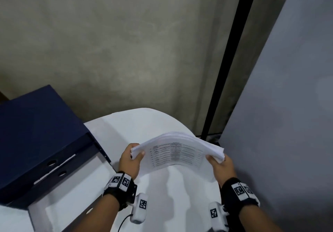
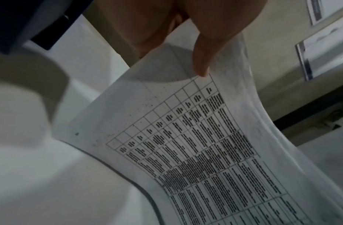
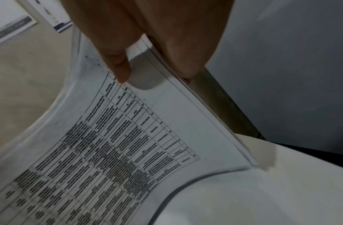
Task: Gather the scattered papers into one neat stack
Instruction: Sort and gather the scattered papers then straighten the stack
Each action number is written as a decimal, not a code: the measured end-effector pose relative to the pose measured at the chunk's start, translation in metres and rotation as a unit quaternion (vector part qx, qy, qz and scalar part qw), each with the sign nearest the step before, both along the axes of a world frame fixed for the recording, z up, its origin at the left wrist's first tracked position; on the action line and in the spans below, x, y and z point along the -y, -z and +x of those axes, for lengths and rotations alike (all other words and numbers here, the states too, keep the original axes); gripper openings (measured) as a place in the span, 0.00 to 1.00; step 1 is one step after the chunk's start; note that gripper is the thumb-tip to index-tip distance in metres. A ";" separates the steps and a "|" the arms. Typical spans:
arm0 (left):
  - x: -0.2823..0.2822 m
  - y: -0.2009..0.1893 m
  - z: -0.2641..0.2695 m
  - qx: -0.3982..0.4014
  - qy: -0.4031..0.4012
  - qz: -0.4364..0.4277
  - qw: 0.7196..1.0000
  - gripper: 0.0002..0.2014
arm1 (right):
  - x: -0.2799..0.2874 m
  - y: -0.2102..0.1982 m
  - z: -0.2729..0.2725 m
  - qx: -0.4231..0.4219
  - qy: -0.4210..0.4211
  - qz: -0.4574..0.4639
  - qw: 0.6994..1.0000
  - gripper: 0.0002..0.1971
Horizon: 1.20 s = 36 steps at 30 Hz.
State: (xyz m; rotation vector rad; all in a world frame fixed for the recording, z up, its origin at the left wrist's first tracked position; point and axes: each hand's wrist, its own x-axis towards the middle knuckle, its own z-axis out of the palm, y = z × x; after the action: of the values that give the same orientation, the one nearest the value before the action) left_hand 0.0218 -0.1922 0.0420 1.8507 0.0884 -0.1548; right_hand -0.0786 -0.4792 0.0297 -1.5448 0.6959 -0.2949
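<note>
A stack of white papers [image 1: 177,155], its near sheet printed with a table, is held upright on its lower edge above the round white table [image 1: 126,123]. It bows slightly between my hands. My left hand [image 1: 132,157] grips the stack's left end, thumb on the printed face. My right hand [image 1: 219,163] grips the right end the same way. The printed sheet [image 2: 195,152] fills the left wrist view, with my thumb [image 2: 202,60] pressed on its margin. The right wrist view shows the papers [image 3: 112,144] pinched between thumb and fingers [image 3: 118,67].
A dark blue box file [image 1: 41,141] lies at the left on the table, its spine with two holes facing me. A grey partition panel [image 1: 288,105] stands close on the right. Concrete floor lies beyond the table's far edge.
</note>
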 end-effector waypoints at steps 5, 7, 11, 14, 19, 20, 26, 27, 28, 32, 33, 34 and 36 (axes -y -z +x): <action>-0.005 -0.004 -0.005 0.022 0.053 -0.058 0.997 0.12 | 0.012 0.003 -0.011 0.023 -0.020 0.006 0.999 0.18; -0.005 -0.005 -0.005 0.027 0.051 -0.119 0.991 0.14 | 0.013 -0.004 -0.014 0.062 -0.032 0.015 0.997 0.22; 0.000 -0.010 0.003 0.040 -0.006 -0.134 0.990 0.12 | 0.008 -0.018 -0.007 0.107 0.013 -0.010 0.994 0.13; 0.001 -0.007 0.006 0.045 -0.011 -0.079 0.996 0.04 | 0.006 -0.017 0.003 0.090 0.074 -0.046 0.992 0.02; 0.000 -0.004 0.009 0.053 -0.015 -0.069 0.996 0.05 | 0.005 -0.015 0.009 0.084 0.092 -0.053 0.991 0.04; 0.000 -0.003 0.009 0.052 -0.014 -0.061 0.997 0.05 | 0.004 -0.016 0.010 0.082 0.092 -0.055 0.991 0.04; 0.000 -0.005 0.012 0.039 -0.012 -0.058 0.997 0.07 | 0.003 -0.020 0.011 0.067 0.089 -0.062 0.992 0.07; 0.000 -0.005 0.013 0.038 -0.011 -0.056 0.998 0.09 | 0.003 -0.021 0.010 0.068 0.087 -0.062 0.992 0.06; 0.000 -0.004 0.014 0.039 -0.009 -0.047 0.998 0.08 | 0.003 -0.022 0.010 0.068 0.086 -0.068 0.992 0.06; 0.000 -0.004 0.014 0.041 -0.002 -0.017 0.999 0.05 | 0.001 -0.026 0.008 0.065 0.076 -0.075 0.992 0.04; -0.001 -0.006 0.014 0.040 -0.003 -0.005 0.999 0.05 | 0.001 -0.026 0.008 0.065 0.070 -0.077 0.992 0.05; 0.000 -0.006 0.014 0.036 -0.003 0.008 0.999 0.05 | 0.001 -0.025 0.008 0.062 0.067 -0.081 0.993 0.05; -0.001 -0.008 0.013 0.033 0.007 -0.003 0.999 0.08 | 0.001 -0.025 0.007 0.048 0.065 -0.086 0.993 0.06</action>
State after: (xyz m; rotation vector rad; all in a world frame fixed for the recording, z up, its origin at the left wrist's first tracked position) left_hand 0.0349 -0.1916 0.0500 1.8492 0.0300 -0.1034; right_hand -0.0719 -0.4805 0.0543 -1.6394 0.7111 -0.5368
